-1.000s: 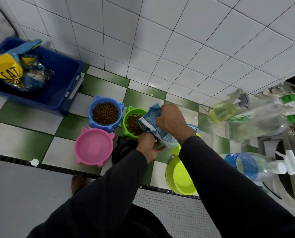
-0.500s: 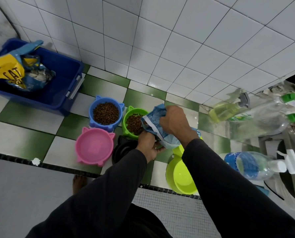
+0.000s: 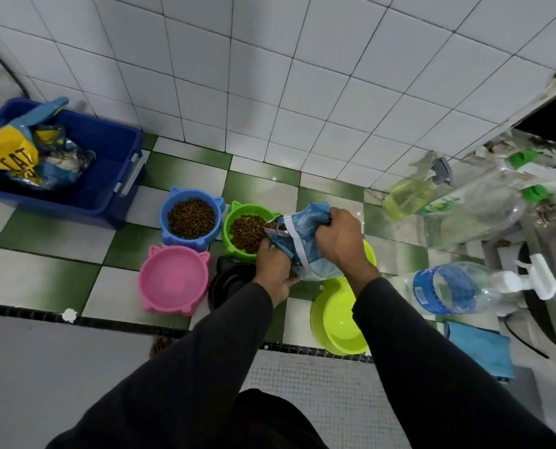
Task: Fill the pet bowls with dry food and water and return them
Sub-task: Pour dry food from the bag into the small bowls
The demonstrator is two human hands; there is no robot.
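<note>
- A blue food pouch (image 3: 305, 246) is held tipped over the green bowl (image 3: 237, 233), mouth pointing left, with brown kibble showing right at the opening.
- The pouch's upper end is gripped from above by the right hand (image 3: 338, 239), fingers curled round the crumpled top.
- The lower edge near the mouth is pinched by the left hand (image 3: 275, 272), thumb side against the pouch.
- The green bowl is already well loaded with kibble; the pouch mouth overlaps its right rim.
- Just left of it, a blue bowl (image 3: 190, 218) with cat ears is filled with kibble too.
- In front of the blue one, a pink bowl (image 3: 174, 280) is seen with no food in it.
- A black bowl (image 3: 229, 281) is tucked between the pink one and the left wrist, partly hidden by the hand.
- A lime bowl (image 3: 338, 319) is found under the right forearm, looking like a stack of two, and another yellowish rim peeks out behind the right hand.
- All of it is set on a green-and-white checked ledge (image 3: 43, 270) against a white tiled wall.
- Far left, a blue bin (image 3: 108, 176) is parked with a yellow cat food bag (image 3: 14, 157) in it.
- On the right, a blue-label bottle (image 3: 454, 288), a spray bottle (image 3: 412, 194) of yellow liquid and a blue cloth (image 3: 479, 350) can be made out.
</note>
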